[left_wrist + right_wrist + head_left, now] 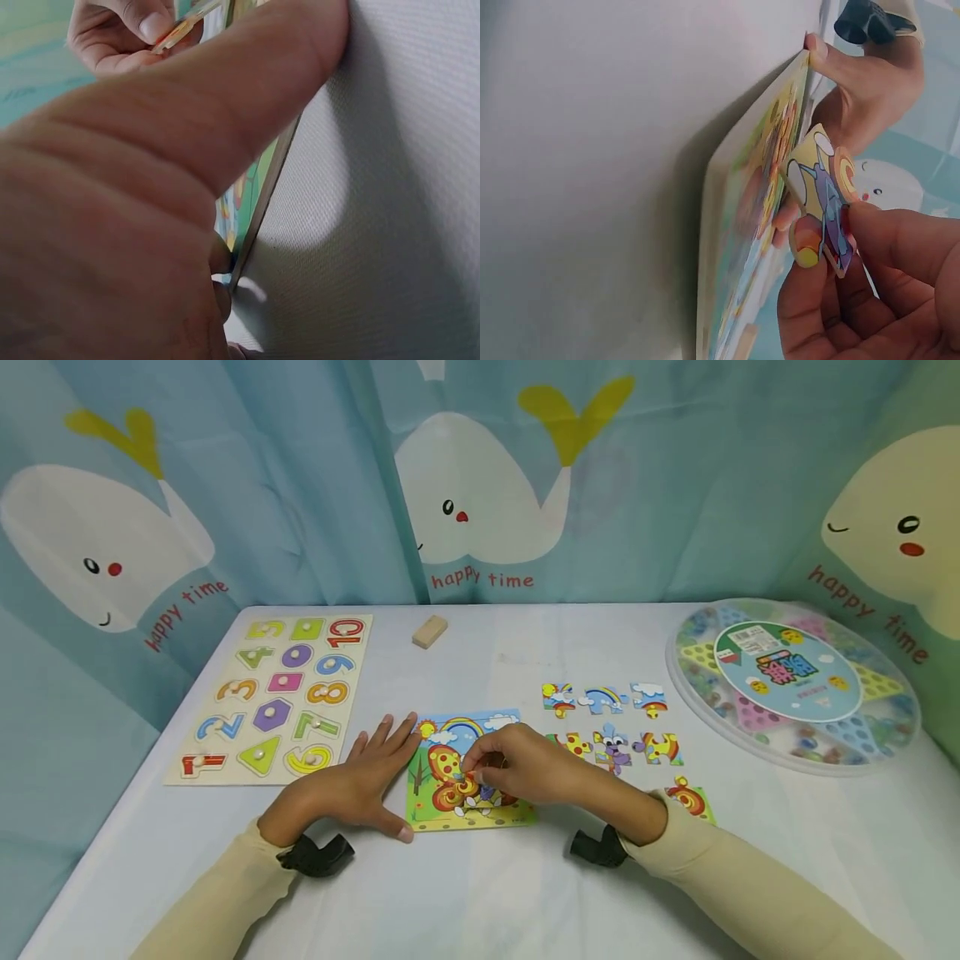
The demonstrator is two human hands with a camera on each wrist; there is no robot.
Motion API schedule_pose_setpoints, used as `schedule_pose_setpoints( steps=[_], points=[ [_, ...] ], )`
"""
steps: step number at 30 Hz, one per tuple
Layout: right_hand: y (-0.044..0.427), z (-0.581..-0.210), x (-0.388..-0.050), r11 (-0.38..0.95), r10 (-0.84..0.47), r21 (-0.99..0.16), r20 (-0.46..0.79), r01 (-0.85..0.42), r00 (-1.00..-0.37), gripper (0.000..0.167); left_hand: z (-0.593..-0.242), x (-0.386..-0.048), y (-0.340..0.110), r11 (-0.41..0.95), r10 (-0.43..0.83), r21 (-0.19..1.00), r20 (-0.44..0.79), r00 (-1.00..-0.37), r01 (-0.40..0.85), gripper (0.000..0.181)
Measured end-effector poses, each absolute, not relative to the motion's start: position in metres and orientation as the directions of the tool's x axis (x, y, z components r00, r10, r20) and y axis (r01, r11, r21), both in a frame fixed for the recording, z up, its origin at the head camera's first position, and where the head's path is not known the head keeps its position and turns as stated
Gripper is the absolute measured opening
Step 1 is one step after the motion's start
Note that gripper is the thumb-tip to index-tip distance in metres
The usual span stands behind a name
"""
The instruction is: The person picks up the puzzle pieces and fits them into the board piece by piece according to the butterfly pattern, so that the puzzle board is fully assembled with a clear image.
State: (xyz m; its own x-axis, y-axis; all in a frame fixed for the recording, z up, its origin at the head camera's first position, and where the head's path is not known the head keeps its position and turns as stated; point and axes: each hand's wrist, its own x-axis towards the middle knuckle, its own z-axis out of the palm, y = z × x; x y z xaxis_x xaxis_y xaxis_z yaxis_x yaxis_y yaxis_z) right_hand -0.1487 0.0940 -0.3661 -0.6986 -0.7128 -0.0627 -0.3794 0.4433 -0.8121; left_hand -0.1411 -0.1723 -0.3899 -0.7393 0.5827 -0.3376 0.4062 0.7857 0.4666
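A square picture board point(442, 814) with a butterfly, rainbow and sun lies on the table. My left hand point(360, 781), fingers spread, touches its left edge; in the right wrist view the thumb of that hand point(877, 82) is at a corner. Above the board, my right hand point(532, 764) pinches a puzzle piece point(821, 184) with purple, yellow and orange on it, held tilted off the surface. The left wrist view shows the same piece edge-on point(180, 31) between the fingertips of my right hand point(124, 34).
Several loose puzzle pieces point(603, 700) lie right of the board, one piece point(693, 800) partly behind my right sleeve. A number-and-shape board point(240, 718) is at left, a wooden block point(430, 632) at the back, a round clear case point(787, 672) at right.
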Motion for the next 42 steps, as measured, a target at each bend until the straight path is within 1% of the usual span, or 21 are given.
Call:
schedule_pose_setpoints(
  steps=[7, 11, 14, 20, 29, 42],
  points=[
    [0.083, -0.368, -0.148, 0.454, -0.726, -0.797, -0.073, -0.398, -0.683, 0.013, -0.389, -0.141, -0.174, 0.783, 0.588, 0.468, -0.341, -0.734, 0.409, 0.125],
    [0.077, -0.37, -0.148, 0.472, -0.739, -0.765, -0.072, -0.439, -0.67, 0.01, -0.388, -0.141, -0.174, 0.779, 0.591, 0.472, -0.336, -0.733, 0.413, 0.125],
    [0.075, -0.371, -0.148, 0.488, -0.737, -0.742, -0.069, -0.459, -0.672, 0.009, -0.387, -0.141, -0.174, 0.777, 0.595, 0.472, -0.334, -0.731, 0.416, 0.125],
    [0.074, -0.371, -0.147, 0.49, -0.725, -0.733, -0.04, -0.473, -0.688, 0.009, -0.385, -0.141, -0.173, 0.778, 0.595, 0.47, -0.335, -0.731, 0.417, 0.125],
    [0.072, -0.371, -0.146, 0.509, -0.72, -0.723, -0.061, -0.466, -0.692, 0.01, -0.386, -0.141, -0.173, 0.774, 0.597, 0.475, -0.329, -0.731, 0.418, 0.125],
    [0.071, -0.373, -0.147, 0.515, -0.71, -0.739, -0.083, -0.435, -0.7, 0.009, -0.389, -0.142, -0.174, 0.78, 0.593, 0.463, -0.331, -0.733, 0.422, 0.126]
  ],
)
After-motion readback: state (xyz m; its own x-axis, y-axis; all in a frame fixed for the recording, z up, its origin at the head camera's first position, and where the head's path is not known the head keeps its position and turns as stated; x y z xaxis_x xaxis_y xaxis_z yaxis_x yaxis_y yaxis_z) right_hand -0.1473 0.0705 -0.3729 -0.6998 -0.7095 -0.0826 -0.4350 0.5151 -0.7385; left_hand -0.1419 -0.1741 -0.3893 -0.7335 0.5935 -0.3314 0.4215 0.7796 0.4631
